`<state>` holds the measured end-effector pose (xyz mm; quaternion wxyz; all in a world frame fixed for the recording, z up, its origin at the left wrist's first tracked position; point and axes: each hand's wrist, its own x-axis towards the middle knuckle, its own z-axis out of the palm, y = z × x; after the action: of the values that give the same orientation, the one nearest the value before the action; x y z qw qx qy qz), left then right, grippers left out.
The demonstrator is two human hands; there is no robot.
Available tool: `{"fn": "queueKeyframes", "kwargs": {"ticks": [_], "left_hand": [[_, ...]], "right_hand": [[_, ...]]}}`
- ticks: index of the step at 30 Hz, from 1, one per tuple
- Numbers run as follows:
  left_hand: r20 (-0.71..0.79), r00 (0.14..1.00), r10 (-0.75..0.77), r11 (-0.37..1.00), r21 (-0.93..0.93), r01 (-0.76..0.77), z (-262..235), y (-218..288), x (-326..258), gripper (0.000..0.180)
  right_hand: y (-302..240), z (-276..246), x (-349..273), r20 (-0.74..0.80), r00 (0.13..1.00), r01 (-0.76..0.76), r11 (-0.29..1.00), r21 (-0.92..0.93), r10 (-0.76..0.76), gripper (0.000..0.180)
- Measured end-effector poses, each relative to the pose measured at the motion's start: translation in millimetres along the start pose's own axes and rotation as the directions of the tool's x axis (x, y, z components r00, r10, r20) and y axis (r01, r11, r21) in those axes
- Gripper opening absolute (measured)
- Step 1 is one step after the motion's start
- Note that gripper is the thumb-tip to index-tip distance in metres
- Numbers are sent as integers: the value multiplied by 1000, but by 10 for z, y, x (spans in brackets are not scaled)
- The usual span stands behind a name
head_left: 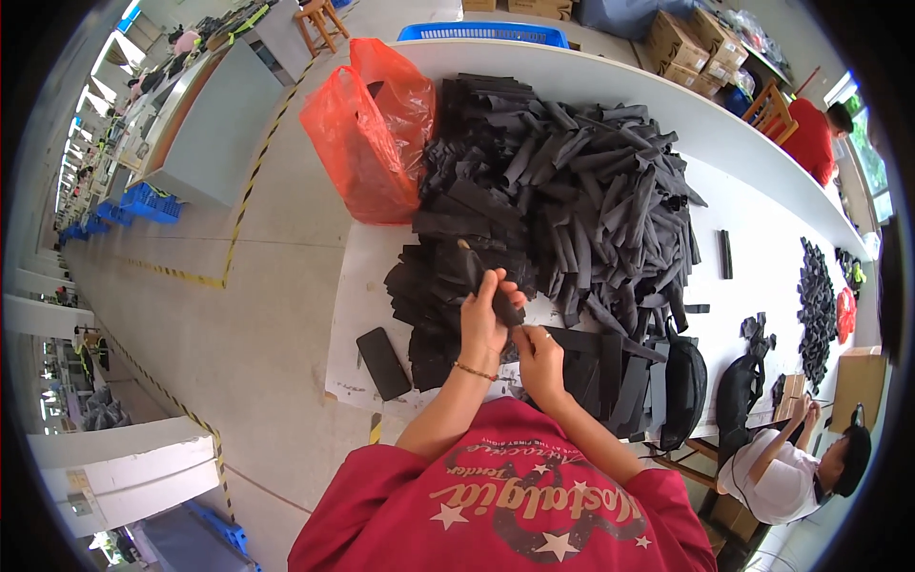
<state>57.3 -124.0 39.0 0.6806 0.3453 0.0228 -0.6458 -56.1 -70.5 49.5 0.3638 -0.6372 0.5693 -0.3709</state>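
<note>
**Two hands on a black fabric strip at the edge of a big pile**

The left hand [483, 319] is raised over the near end of a long white tabletop [762, 162], its fingers [491, 286] closed around a dark fabric strip [481, 276] that sticks up and away toward 11 o'clock from the grip. A thin bracelet [475, 371] circles that wrist. The right hand [538, 357] sits just beside it at about 4 o'clock, fingers pinched together at the strip's lower end where it meets the left palm (whether they grip the fabric itself or something tiny against it cannot be made out).

Right behind the hands, at 12 to 2 o'clock, rises a large heap of black strips [591, 181], loosely tangled. A flatter stack of black pieces [429, 286] lies at 10 o'clock from the hands, and more flat strips [610, 367] lie at 3 o'clock, near the tabletop's edge. A dark phone [383, 363] lies flat on the tabletop at 8 o'clock from the left hand, well apart from the pile.

An orange plastic bag [372, 133] stands at the tabletop's corner, at 11 o'clock, touching the heap. A black waist bag [683, 386] hangs over the table edge at 3 o'clock. Farther that way, another person in a white shirt [777, 477] sits low beside the tabletop, and a smaller black pile [817, 310] lies beyond.
</note>
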Motion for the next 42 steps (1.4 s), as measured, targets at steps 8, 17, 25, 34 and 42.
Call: {"fn": "queueKeyframes", "kwargs": {"ticks": [8, 17, 25, 34, 42], "left_hand": [[-58, 994, 92, 976, 201, -78, -34, 219, 146, 28], [-101, 991, -93, 992, 72, 100, 204, 14, -134, 54], [-123, 990, 62, 997, 44, -57, -233, 281, 268, 33], [-156, 980, 127, 969, 229, -89, 47, 289, 125, 51], [418, 732, -538, 771, -107, 628, 169, 136, 19, 53]], "right_hand": [[146, -471, -605, 212, 967, -130, 990, -62, 140, 12], [136, -690, -540, 174, 950, -263, 965, 8, 258, 12], [45, -970, -902, 439, 847, -306, 950, -59, 300, 14], [28, -1219, -688, 285, 916, -300, 954, 15, 284, 19], [215, -1214, -737, 278, 896, -364, 931, 12, 346, 18]]}}
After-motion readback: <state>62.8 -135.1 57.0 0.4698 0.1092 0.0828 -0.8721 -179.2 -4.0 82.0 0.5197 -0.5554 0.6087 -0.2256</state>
